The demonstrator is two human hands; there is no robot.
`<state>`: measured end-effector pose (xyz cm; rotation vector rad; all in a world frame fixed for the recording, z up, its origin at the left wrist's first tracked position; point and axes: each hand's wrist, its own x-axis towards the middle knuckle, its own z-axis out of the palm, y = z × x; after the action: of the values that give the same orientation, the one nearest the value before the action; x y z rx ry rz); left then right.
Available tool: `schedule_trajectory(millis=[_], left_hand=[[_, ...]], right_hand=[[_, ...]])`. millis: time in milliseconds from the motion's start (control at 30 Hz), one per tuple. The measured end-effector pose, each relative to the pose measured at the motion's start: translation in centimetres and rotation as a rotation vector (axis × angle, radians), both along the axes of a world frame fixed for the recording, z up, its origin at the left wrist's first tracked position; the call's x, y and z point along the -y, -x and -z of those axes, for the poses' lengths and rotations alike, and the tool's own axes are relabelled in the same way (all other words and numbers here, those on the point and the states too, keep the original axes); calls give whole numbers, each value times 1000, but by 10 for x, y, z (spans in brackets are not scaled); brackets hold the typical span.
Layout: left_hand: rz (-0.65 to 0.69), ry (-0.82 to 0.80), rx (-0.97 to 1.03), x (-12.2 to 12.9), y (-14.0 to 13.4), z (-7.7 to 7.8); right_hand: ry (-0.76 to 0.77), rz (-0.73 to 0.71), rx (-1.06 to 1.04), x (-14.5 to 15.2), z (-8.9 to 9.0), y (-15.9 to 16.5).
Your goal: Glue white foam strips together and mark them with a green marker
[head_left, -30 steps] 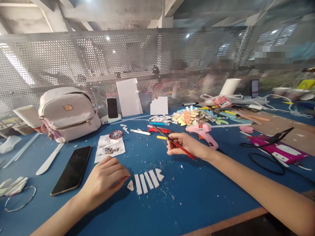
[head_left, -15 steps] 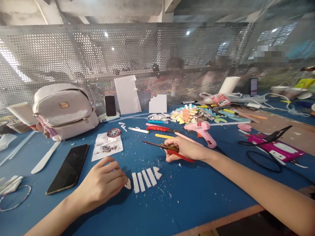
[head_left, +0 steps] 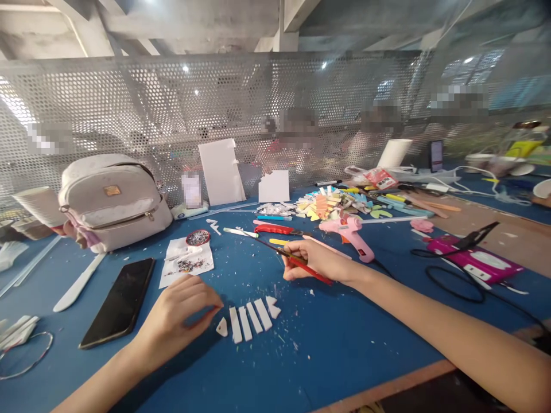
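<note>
Pieces [head_left: 253,318]: 6 white, seemingly cut, lined up lower centre, unjoined. Right hand [head_left: 307,256] holds scissors [head_left: 316,274]; left hand [head_left: 176,310] narrow, contents unclear.

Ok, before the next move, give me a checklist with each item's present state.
1. Right hand gripping the red-handled tool with a slender dark blade: ok.
2. Four flat white strips side by side, between the white rounded piece and the white notched piece: ok.
3. Left hand free of objects: cannot tell; something tiny could hide between thumb and forefinger.
4. Blue tabletop near the strips free of scraps: not ok, bits are scattered.
5. Pink plastic glue gun cool: cannot tell.
</note>
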<state>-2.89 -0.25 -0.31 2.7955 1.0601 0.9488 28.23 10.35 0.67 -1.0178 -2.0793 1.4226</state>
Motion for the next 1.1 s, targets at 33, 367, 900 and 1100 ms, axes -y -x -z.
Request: schedule_trajectory(millis=[33,367,900,1100], left_hand=[[-22,21,44,-2,-1,-3],[43,408,327,-30,-27,-45],[283,663,191,-53,-45,-47],[180,581,198,-72,-20,-43]], right_hand=[[-11,21,-29,0,-2,2],[-140,210,-232,-16,-42,30],[-212,201,-379,-40,-35,51],[-164,158,-248,-35,-32,34]])
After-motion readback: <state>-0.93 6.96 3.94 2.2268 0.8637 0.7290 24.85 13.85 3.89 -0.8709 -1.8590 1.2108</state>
